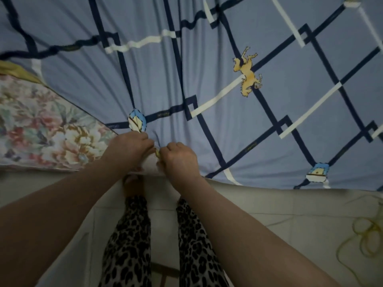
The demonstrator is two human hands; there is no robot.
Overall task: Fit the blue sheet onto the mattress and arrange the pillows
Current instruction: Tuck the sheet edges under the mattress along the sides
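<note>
One blue cotton-like sheet (207,83) with navy and white lattice stripes lies spread over the bed, creases fanning out from its near edge. That edge is bunched between the left hand (132,147) and right hand (179,160), one of each, knuckles nearly touching; fingers of both curled tight, pinching the fabric. One yellow horse motif (247,73) sits beyond the hands. One floral-print mattress (41,129) is exposed at left. Two leopard-print trouser legs (128,241) stand below on pale floor tiles (300,206).
</note>
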